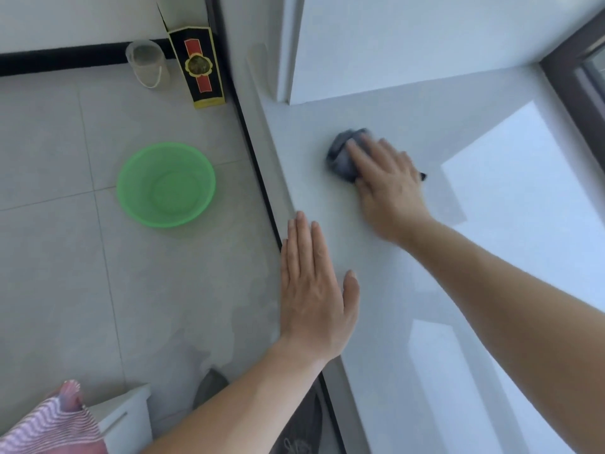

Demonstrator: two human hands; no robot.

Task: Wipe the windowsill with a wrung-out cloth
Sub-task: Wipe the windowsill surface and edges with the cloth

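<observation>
The gray cloth (340, 155) is on the white windowsill (409, 290), far out from the person and near the wall corner. It is all bunched up in a lump.

The right grip (386, 178) lies on top of the cloth. Its fingers are stretched out over the lump and press it down onto the sill. They are not wrapped around it. This grip looks a bit blurry. A small dark bit (423, 175) pokes out on its far side, and I cannot tell what it is.

The left grip (314, 290) is flat on the windowsill, close to the front edge. Its fingers are straight and side by side, and the thumb sticks out to one side. It holds nothing. The two grips are apart, with bare sill between them.

Bright patches of light lie on the sill near the dark window frame (576, 80).

Down on the gray tile floor (65, 257) sits a green bowl (166, 184). Further back, by the wall, stands a clear bucket (147, 63) with a thin handle. Just beside it is a tall black box (198, 68) with red and yellow on it. In the bottom corner is a pink and white striped cloth (49, 427), lying on something white (127, 417).
</observation>
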